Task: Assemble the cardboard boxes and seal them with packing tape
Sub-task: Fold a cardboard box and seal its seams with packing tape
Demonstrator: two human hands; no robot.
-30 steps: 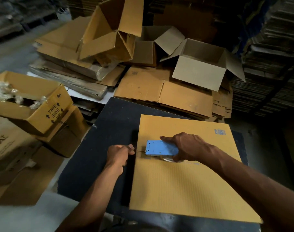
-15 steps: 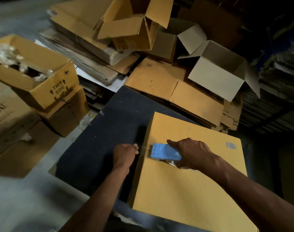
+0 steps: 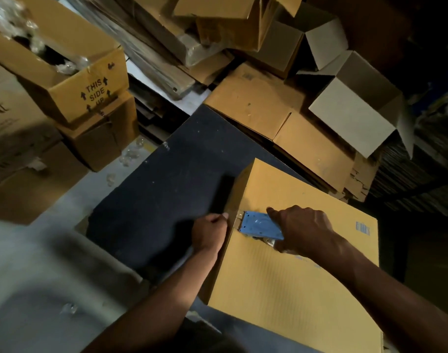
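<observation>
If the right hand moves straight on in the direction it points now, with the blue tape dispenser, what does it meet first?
The right hand points the blue tape dispenser toward the cardboard box's left edge. Just past that edge waits the left hand, so it would probably meet those fingers first, though depth is unclear.

Left of the hands: box marked "THIS SIDE UP", plastic wrap inside, stacked on a brown box.
Beyond the hands: flattened cartons.
Far right: open grey box.
Underneath: dark mat.
</observation>
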